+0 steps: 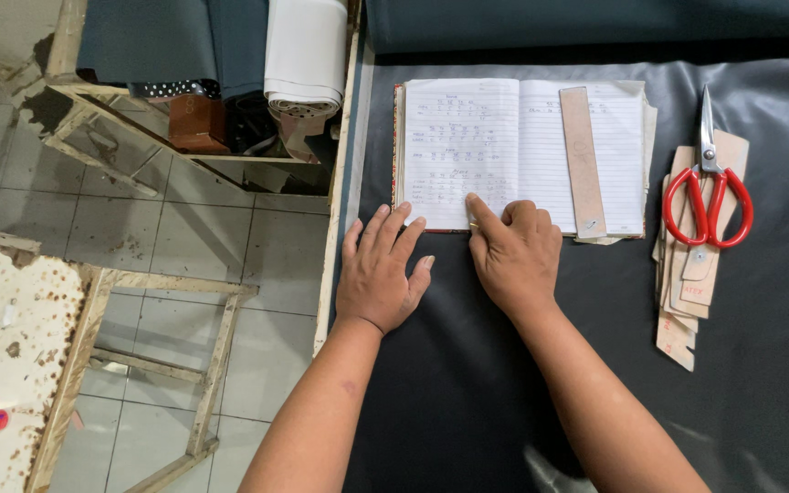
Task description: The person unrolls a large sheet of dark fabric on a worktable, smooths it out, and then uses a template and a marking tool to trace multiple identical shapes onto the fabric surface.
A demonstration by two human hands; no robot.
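An open lined notebook (504,137) with handwritten entries lies on a dark sheet of material (468,365) spread over the table. My left hand (381,269) rests flat on the dark sheet just below the notebook's lower left corner, fingers apart, holding nothing. My right hand (513,256) has its fingers curled and its index finger stretched out, the tip touching the bottom of the left page. A long cardboard strip (583,160) lies on the right page.
Red-handled scissors (709,183) lie on a stack of cardboard pattern pieces (687,292) to the right. Fabric rolls (303,55) sit on a wooden rack at upper left. A wooden frame (212,365) stands on the tiled floor beside a stained table (2,338).
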